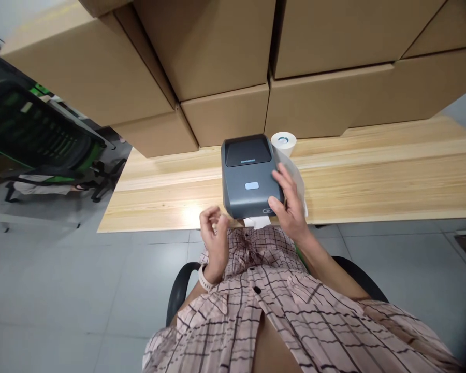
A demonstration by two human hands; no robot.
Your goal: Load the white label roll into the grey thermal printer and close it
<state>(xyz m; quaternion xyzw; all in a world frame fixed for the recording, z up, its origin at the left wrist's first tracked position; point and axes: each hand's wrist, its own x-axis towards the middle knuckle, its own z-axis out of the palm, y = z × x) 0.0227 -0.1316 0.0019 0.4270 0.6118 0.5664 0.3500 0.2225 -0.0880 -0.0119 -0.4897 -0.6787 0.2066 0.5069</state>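
Fingers spread with the thumb apart, the right hand lies against the right side and front corner of a dark grey, box-shaped plastic printer, not closed around it. Half-curled, the left hand sits at the printer's left front corner; whether its fingertips pinch anything, I cannot tell. A pale band circles the left wrist. Between the hands, a torn-edged white paper strip sticks out under the printer's front. The printer stands near the front edge of a light wood-grain table. Behind its right rear corner is an upright white paper roll, with a loose white sheet trailing beside the printer. Farthest back, brown cardboard boxes are stacked along the table.
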